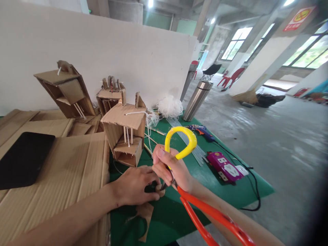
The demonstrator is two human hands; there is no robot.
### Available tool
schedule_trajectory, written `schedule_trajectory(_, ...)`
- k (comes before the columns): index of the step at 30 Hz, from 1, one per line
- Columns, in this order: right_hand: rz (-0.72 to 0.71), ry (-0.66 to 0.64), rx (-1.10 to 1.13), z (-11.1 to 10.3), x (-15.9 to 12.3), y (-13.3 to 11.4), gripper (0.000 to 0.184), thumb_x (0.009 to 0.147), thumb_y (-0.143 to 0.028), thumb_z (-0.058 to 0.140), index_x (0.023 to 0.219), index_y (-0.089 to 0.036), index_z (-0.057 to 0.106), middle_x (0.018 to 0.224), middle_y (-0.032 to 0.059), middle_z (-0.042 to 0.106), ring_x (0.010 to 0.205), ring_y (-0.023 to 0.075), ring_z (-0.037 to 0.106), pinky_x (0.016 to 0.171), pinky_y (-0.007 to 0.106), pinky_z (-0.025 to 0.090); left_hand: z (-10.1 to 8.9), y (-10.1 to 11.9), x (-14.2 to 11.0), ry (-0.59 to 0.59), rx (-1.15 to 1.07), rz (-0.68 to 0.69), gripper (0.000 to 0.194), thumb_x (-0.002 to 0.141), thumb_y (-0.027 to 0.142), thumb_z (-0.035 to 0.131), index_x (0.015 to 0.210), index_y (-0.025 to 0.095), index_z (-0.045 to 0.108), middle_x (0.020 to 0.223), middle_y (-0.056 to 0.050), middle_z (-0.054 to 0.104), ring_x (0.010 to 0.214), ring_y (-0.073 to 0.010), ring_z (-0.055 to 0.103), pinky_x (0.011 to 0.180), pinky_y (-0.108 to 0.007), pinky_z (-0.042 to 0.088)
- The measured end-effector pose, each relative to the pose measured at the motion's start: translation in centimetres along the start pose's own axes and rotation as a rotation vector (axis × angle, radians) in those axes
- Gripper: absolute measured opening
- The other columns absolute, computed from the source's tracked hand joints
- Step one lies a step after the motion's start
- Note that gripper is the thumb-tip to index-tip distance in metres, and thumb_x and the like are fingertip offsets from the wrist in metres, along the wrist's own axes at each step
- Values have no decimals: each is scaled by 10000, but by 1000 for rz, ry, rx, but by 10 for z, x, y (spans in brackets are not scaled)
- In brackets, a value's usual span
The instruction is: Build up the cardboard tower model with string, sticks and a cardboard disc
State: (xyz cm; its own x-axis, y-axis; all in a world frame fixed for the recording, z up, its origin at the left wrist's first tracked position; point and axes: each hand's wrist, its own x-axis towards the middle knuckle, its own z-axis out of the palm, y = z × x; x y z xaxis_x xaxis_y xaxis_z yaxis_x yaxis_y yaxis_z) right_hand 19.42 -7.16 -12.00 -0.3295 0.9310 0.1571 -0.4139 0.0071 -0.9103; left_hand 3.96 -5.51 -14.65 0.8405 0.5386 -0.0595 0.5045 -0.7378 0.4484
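My right hand (170,167) is closed around a pair of scissors (181,155) with a yellow loop handle pointing up. A long red-orange handle part runs from the grip toward me. A dark metal tip points down-left at a small round cardboard piece (161,192) by the table. My left hand (139,184) lies low, its thumb and fingers closed on that piece, which they partly hide. Below sits a cardboard scrap (146,218) with a curved cut-out. Just behind the hands stands a cardboard box model (125,133) with white sticks inside and a white string (148,126) hanging from its top.
Two more cardboard models (68,89) (110,94) stand behind. Cardboard sheets (77,171) with a black tablet-like slab (27,159) cover the left. Toward the right are a steel flask (198,100), glue sticks (191,143), a glue gun (202,131) and a purple power strip (225,165) with a cable.
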Motion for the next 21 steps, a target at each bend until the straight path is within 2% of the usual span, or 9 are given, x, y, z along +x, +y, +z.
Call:
schedule_trajectory(3, -3, -2, 0, 0, 0, 1, 348, 889, -489, 610, 695, -217, 516, 349, -139, 328, 266, 42, 233, 314, 213, 137, 1, 0, 0, 11, 1, -23, 335, 789, 387, 729, 1067, 228, 629, 1156, -31, 676, 1019, -277, 659, 814, -374, 543)
schedule_trajectory(7, 6, 5, 5, 0, 0, 1, 348, 888, -486, 615, 697, -213, 519, 357, -137, 333, 273, 41, 243, 318, 207, 137, 2, 1, -1, -4, 13, 29, 221, 836, 261, 621, 1057, 254, 631, 1128, -13, 676, 1038, -256, 649, 779, -346, 542)
schedule_trajectory(10, 8, 11, 7, 0, 0, 0, 357, 885, -488, 615, 684, -213, 510, 354, -139, 322, 270, 41, 239, 317, 203, 148, 2, -1, 0, -16, 2, 7, 193, 840, 309, 655, 1027, 264, 645, 1105, 4, 684, 993, -237, 663, 782, -336, 538)
schedule_trajectory(13, 15, 18, 2, 0, 0, -1, 360, 881, -495, 618, 684, -213, 512, 352, -140, 324, 267, 41, 244, 314, 200, 156, 3, -1, 0, -15, 3, -27, 360, 789, 428, 725, 1083, 241, 629, 1140, -29, 684, 997, -272, 660, 794, -383, 542)
schedule_trajectory(15, 19, 24, 2, 0, 1, -1, 365, 872, -505, 625, 684, -212, 517, 352, -139, 329, 268, 40, 244, 314, 198, 158, 2, 0, 0, -17, 12, -18, 405, 790, 409, 712, 1142, 238, 605, 1183, -47, 672, 1043, -295, 645, 791, -401, 541)
schedule_trajectory(18, 22, 29, 12, -1, 2, -1, 370, 866, -514, 630, 683, -212, 518, 351, -140, 331, 268, 40, 236, 310, 190, 164, 0, 1, -2, -24, 16, 31, 300, 821, 317, 642, 1114, 264, 612, 1180, -19, 667, 1052, -273, 642, 767, -366, 535)
schedule_trajectory(21, 22, 32, 14, -1, 2, -1, 368, 869, -506, 629, 681, -211, 514, 353, -142, 330, 265, 37, 232, 309, 187, 160, -1, 1, -2, -1, -3, 18, 201, 817, 324, 623, 1002, 245, 629, 1048, 4, 690, 955, -241, 661, 718, -326, 525)
